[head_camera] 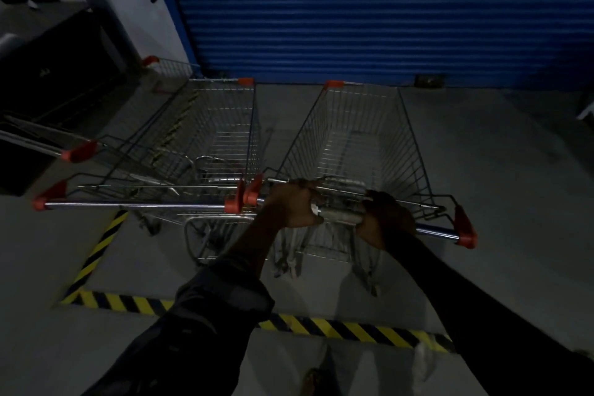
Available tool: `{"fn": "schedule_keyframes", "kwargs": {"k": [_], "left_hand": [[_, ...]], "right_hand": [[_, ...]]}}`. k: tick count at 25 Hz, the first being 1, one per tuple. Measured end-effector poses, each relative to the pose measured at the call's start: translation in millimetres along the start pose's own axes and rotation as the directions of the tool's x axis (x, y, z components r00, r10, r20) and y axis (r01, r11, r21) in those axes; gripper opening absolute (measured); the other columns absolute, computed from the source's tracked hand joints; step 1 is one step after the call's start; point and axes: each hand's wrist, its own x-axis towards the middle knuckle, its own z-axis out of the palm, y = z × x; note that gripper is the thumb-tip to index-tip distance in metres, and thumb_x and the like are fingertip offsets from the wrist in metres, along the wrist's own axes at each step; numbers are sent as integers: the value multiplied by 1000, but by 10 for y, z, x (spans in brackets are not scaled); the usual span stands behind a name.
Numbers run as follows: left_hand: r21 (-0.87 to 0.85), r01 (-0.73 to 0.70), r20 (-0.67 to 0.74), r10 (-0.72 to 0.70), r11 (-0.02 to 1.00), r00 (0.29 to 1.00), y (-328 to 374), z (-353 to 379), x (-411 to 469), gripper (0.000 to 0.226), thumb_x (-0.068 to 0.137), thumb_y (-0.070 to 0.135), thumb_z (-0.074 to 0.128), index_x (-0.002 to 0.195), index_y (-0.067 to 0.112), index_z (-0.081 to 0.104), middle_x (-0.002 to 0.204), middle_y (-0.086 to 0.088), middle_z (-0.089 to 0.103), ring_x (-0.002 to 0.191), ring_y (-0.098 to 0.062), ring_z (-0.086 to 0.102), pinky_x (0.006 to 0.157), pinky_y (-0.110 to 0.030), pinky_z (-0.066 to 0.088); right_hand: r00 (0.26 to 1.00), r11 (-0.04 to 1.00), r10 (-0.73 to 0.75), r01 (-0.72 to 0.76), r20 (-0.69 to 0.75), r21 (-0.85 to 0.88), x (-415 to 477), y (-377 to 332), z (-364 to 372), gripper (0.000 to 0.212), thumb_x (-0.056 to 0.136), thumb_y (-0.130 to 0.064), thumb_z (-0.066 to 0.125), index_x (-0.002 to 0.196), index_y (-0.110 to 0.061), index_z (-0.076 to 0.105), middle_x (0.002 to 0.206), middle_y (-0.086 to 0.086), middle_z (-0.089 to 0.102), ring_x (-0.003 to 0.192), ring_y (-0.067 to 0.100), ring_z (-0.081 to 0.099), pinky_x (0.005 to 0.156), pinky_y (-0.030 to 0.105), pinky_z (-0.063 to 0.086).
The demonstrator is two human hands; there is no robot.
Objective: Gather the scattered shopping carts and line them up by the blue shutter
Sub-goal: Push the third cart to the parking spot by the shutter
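A wire shopping cart point(356, 138) with red corner caps stands in front of me, its nose pointing at the blue shutter point(369, 10). My left hand point(294, 204) and my right hand point(384, 219) both grip its metal handle bar point(434, 230), close together near the bar's left half. Beside it on the left stands a second cart point(218, 125), parallel and almost touching at the handle ends. Further left a third cart point(135, 151) sits nested or angled against the second, partly hidden. The scene is dim.
Yellow-and-black hazard tape point(321, 326) marks a floor bay around the carts, with a diagonal strip point(103, 244) at left. A dark cabinet or counter point(48, 80) stands at the left wall. Bare grey concrete floor point(498, 154) stretches to the right of the held cart.
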Motion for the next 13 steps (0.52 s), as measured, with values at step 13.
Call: {"fn": "schedule_keyframes", "kwargs": {"k": [13], "left_hand": [[13,14,0,-14,1000,1000,-536,-108,563,59,65,70,52,105,32,76,136,7,64,122,-17,61,94,-35,53]], "right_hand": [[998,998,-65,65,16,-5,747,-136,-169,77,72,-58,54,142,-27,56,157,1,39,143,27,40,108,47,46]]}}
